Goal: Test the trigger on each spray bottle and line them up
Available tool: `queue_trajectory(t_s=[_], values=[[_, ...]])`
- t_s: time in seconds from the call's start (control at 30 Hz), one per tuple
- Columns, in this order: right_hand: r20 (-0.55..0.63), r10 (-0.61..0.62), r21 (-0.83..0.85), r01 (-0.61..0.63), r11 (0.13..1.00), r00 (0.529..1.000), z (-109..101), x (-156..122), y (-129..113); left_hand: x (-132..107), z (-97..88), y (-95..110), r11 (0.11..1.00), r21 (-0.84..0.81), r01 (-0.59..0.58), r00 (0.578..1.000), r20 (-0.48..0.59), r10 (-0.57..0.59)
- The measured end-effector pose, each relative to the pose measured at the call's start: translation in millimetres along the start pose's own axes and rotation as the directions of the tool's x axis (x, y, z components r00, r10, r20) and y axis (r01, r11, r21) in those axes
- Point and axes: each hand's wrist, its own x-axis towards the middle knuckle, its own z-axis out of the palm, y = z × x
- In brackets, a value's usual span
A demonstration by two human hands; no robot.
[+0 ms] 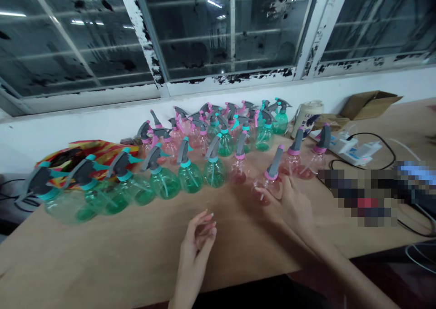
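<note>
My right hand (289, 204) is closed round the body of a clear pink spray bottle (274, 164) with a grey trigger head and pink collar. This bottle stands slightly tilted at the front of the row. My left hand (200, 241) hovers over the table in front, its fingers loosely curled and apart, holding nothing. Nearest to it is a green spray bottle (215, 172) with a turquoise collar. Several more green spray bottles (165, 184) line up to the left. A pink spray bottle (238, 169) stands just left of the gripped one, and two pink spray bottles (293, 162) stand to its right.
Behind the row, pink and green spray bottles (225, 141) crowd against the wall. A red and yellow bag (112, 150) lies at the left. On the right are a white container (306, 116), an open cardboard box (369, 104), a power strip (357, 150) and black cables.
</note>
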Motion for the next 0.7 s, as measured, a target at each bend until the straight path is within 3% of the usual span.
queue_trajectory(t_s=[0.2, 0.4, 0.57, 0.7], values=[[0.001, -0.102, 0.022, 0.102, 0.995, 0.995, 3.4, -37.6, -30.5, -5.8, -1.6, 6.9, 0.998, 0.034, -0.046, 0.996, 0.077, 0.043], [0.008, -0.142, 0.089, 0.141, 0.986, 0.990, 7.2, -44.5, -55.0, -13.7, -13.9, 8.6, 0.996, 0.081, -0.048, 0.995, 0.088, 0.041], [0.067, 0.020, 0.003, -0.020, 1.000, 0.998, -1.5, -30.3, -37.5, -17.5, -25.3, -4.3, 0.999, 0.033, -0.033, 0.998, 0.051, 0.031], [-0.045, 0.079, -0.068, -0.082, 0.994, 0.996, 4.4, -6.3, -9.2, -18.1, -30.4, -10.5, 1.000, -0.012, -0.024, 1.000, 0.007, 0.024]])
